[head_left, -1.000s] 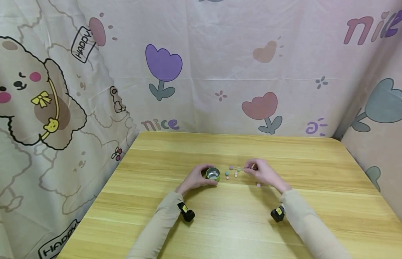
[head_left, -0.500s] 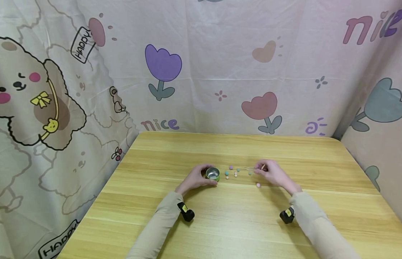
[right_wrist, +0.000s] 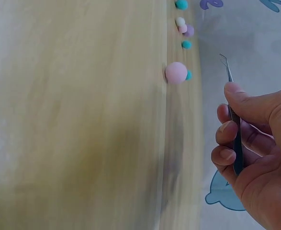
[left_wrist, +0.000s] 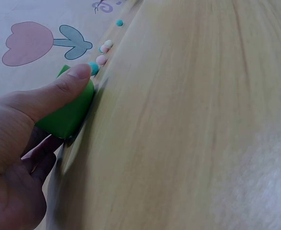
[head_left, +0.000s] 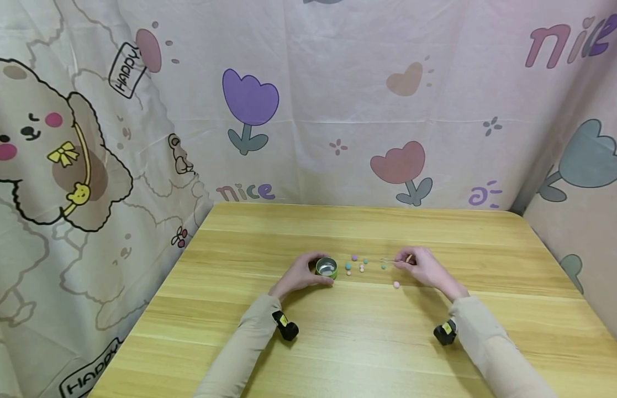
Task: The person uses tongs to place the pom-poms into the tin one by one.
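Note:
My left hand (head_left: 300,272) grips a small round green tin (head_left: 327,275) from its left side, thumb in front and fingers behind. The tin stands upright on the table, its top uncovered; a small pale ball (head_left: 332,268) shows inside. In the left wrist view the thumb presses on the green wall. My right hand (head_left: 423,267) holds a pair of tweezers (right_wrist: 230,72) pinched between thumb and fingers. Their bent tips point left, slightly apart with nothing between them, above the table. Nearest to them lies a small teal ball (head_left: 383,267); a larger pink ball (head_left: 396,284) sits nearer the front.
Between the hands lie several small balls, among them a teal ball (head_left: 348,266), a purple ball (head_left: 354,258) and a pink ball (head_left: 349,273). The wooden table (head_left: 308,342) ends at a printed cloth (head_left: 308,149) behind. Another cloth hangs on the left.
My right hand has moved right with the tweezers, away from the ball cluster, uncovering the teal ball beneath it. It slowed in the last half second. Left hand and tin have stayed put.

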### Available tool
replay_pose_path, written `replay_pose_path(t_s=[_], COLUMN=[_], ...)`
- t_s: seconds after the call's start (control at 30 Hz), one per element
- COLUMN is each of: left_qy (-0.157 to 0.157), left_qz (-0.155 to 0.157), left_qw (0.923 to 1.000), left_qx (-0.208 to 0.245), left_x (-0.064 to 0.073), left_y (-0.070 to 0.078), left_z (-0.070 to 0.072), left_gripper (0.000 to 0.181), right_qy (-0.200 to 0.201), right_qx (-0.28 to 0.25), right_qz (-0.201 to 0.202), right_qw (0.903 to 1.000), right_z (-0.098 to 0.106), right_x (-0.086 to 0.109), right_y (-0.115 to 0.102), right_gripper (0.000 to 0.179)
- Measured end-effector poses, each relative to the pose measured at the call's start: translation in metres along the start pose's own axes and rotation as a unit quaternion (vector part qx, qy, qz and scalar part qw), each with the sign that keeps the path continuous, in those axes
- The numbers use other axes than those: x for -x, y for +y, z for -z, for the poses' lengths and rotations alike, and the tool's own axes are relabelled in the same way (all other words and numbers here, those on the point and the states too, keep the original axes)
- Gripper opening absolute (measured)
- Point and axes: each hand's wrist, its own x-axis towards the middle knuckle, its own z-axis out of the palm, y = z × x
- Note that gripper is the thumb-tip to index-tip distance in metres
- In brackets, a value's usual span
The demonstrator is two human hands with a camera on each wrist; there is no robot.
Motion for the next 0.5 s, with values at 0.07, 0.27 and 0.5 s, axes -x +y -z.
replay_pose_path(t_s=[0.07,0.27,0.5], left_qy=[0.000,0.001,0.004], left_qz=[0.001,0.002,-0.002], left_qw=[1.0000,1.0000,1.0000], left_qx=[-0.001,0.001,0.006], left_x=[0.000,0.000,-0.001], left_y=[0.000,-0.001,-0.001], left_z=[0.000,-0.001,-0.001], left_gripper=[0.068,0.069,0.067], right_qy=[-0.001,-0.009,-0.014], right_qx=[0.000,0.003,0.012], right_qz=[-0.001,-0.005,-0.010], right_qw=[1.0000,0.9999,0.9998], right_z=[0.000,0.001,-0.001], right_x=[0.000,0.000,0.000], right_y=[0.002,0.006,0.012], right_gripper=[0.004,0.004,0.004])
